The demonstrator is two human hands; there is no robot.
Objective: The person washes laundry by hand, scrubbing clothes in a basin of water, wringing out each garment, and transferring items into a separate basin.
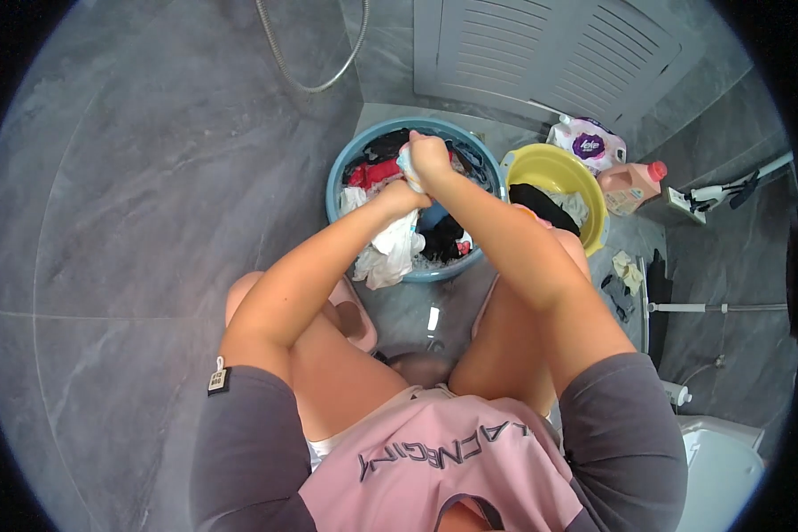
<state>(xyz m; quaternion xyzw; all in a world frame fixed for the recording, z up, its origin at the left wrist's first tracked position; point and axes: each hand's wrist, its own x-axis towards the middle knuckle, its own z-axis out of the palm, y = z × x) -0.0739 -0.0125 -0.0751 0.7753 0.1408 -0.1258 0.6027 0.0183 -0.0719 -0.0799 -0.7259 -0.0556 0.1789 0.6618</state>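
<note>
A blue round basin [335,195] in front of me holds soaking clothes, with a red garment [374,172], black and blue pieces and some suds among them. Over it, both my hands are closed on one bunched white garment [397,239]. My left hand [400,199] grips it lower and nearer to me. My right hand [429,160] holds the upper end, where a light blue print shows between the two fists. The loose part hangs below my left hand, over the basin's near left side. My fingers partly hide the gripped cloth.
Right of the basin stands a yellow basin [600,206] with dark and grey clothes. Behind it are a white and purple package [585,142] and a pink bottle with a red cap [631,186]. Small cloths [628,271] lie on the floor; a shower hose [315,89] hangs at the back.
</note>
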